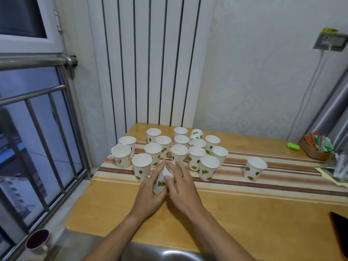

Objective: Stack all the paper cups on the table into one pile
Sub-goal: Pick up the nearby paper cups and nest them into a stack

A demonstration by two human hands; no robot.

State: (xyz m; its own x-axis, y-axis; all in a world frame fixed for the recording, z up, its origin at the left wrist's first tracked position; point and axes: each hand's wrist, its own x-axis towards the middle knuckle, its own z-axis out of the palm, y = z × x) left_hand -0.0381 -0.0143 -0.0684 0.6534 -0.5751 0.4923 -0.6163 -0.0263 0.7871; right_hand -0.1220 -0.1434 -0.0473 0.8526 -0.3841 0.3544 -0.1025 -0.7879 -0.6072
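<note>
- My left hand [150, 187] and right hand [180, 187] cover most of the nested cup stack [161, 182]; cup count indeterminate.
- Right of the stack, a dark flat object [340, 234] is cut by the frame edge; identity unclear.
- Below the stack, a metal basin [165, 254] is cropped by the bottom edge.

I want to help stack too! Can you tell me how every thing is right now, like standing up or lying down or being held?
Pile of cups: nested, tilted, held between both hands.
Left hand: gripping the pile.
Right hand: gripping the pile.
Cluster of cups: upright, open, unstacked.
Tipped cup: lying on its side at the back.
Lone cup: upright, apart on the right.
Panda cup: upright, far left.
Wall plug: plugged in.
</note>
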